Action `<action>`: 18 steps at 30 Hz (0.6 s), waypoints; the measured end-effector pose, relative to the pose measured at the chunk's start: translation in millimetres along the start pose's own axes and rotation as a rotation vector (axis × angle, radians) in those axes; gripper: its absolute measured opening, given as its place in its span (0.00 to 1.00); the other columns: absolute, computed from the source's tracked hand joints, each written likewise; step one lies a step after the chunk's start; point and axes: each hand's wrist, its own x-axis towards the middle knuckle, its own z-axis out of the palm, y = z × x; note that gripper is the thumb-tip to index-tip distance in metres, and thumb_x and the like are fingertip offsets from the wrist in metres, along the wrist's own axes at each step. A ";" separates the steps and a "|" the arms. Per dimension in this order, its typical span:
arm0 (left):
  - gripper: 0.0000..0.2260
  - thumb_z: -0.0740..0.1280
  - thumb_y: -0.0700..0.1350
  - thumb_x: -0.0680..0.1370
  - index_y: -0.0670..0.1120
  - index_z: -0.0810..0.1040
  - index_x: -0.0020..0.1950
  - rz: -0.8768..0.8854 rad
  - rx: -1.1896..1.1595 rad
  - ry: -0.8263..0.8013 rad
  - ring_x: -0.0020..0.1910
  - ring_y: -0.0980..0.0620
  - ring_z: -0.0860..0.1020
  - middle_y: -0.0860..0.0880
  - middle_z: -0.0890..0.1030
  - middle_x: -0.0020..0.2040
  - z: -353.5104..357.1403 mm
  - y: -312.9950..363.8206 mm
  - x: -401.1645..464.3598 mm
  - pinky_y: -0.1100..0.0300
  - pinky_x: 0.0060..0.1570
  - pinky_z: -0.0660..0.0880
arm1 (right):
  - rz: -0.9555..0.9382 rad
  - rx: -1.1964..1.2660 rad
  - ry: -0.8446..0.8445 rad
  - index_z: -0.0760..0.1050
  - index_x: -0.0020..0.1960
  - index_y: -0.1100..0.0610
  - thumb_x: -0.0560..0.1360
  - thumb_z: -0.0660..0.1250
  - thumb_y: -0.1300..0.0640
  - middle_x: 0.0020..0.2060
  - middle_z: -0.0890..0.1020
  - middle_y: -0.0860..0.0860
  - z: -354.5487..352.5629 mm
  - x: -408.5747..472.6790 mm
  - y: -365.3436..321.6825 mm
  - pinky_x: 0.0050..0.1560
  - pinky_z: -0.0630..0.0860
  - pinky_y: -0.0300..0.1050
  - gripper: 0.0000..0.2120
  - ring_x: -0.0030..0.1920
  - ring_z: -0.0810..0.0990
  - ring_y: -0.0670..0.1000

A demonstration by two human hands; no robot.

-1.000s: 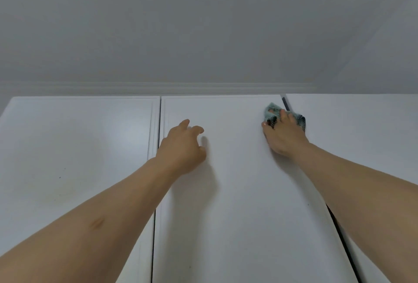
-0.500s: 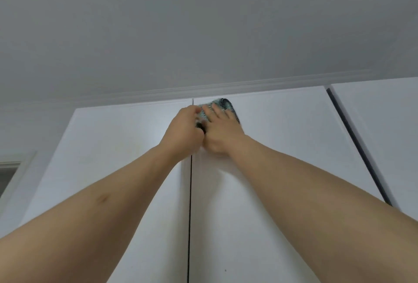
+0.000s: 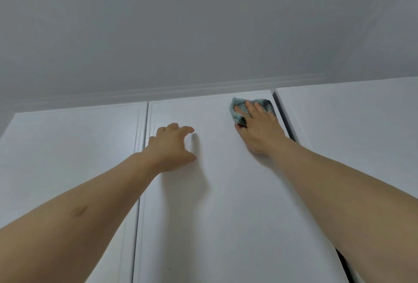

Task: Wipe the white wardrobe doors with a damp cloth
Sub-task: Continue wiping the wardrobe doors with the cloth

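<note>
Bare middle door [image 3: 226, 192] below; ceiling [image 3: 203, 22] close above.

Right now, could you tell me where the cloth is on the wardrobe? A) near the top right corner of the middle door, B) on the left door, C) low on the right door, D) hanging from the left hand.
A: the right hand presses the teal cloth flat near the top right corner of the middle door.

The cloth [image 3: 241, 107] is pale teal with a dark checked edge; the wardrobe doors [image 3: 226, 203] are white.

Bare forearms and hands [image 3: 174, 144], sleeveless.
</note>
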 end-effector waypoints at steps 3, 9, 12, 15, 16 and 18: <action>0.36 0.72 0.54 0.73 0.58 0.61 0.78 0.006 0.030 0.003 0.77 0.45 0.57 0.48 0.60 0.78 8.7 4.0 -4.0 0.46 0.71 0.60 | 0.137 0.033 0.072 0.46 0.82 0.45 0.84 0.46 0.41 0.82 0.47 0.51 6.7 -19.6 10.9 0.80 0.45 0.59 0.29 0.81 0.43 0.55; 0.25 0.58 0.36 0.77 0.50 0.72 0.74 0.009 -0.273 0.219 0.73 0.47 0.68 0.48 0.69 0.75 10.5 3.0 -21.5 0.47 0.70 0.68 | 0.213 0.081 0.081 0.47 0.82 0.43 0.83 0.46 0.42 0.82 0.47 0.50 23.5 -61.5 -34.7 0.79 0.42 0.59 0.28 0.81 0.42 0.55; 0.21 0.56 0.38 0.80 0.50 0.74 0.72 -0.007 -0.294 0.234 0.71 0.47 0.71 0.48 0.72 0.73 13.3 -7.6 -33.7 0.50 0.68 0.70 | 0.047 0.119 0.015 0.47 0.82 0.41 0.83 0.47 0.41 0.82 0.45 0.48 31.8 -78.0 -73.8 0.79 0.39 0.57 0.28 0.81 0.40 0.53; 0.19 0.57 0.39 0.81 0.49 0.76 0.70 0.006 -0.290 0.260 0.69 0.48 0.73 0.49 0.75 0.70 19.2 -16.1 -47.6 0.52 0.67 0.70 | -0.132 0.126 -0.030 0.48 0.81 0.39 0.83 0.50 0.41 0.82 0.45 0.48 38.6 -97.4 -116.5 0.79 0.38 0.57 0.28 0.81 0.40 0.53; 0.18 0.57 0.39 0.81 0.48 0.77 0.68 0.008 -0.296 0.291 0.68 0.49 0.73 0.49 0.76 0.69 21.4 -19.9 -54.4 0.54 0.66 0.70 | -0.194 0.120 -0.041 0.49 0.81 0.39 0.82 0.51 0.40 0.82 0.45 0.48 41.9 -106.3 -131.5 0.79 0.37 0.57 0.28 0.81 0.40 0.53; 0.18 0.58 0.37 0.79 0.47 0.79 0.66 0.000 -0.318 0.337 0.66 0.50 0.74 0.49 0.78 0.66 28.0 -29.4 -69.7 0.58 0.63 0.70 | -0.325 0.106 -0.084 0.51 0.81 0.39 0.82 0.50 0.39 0.82 0.46 0.48 49.3 -128.2 -157.9 0.78 0.36 0.58 0.27 0.81 0.39 0.52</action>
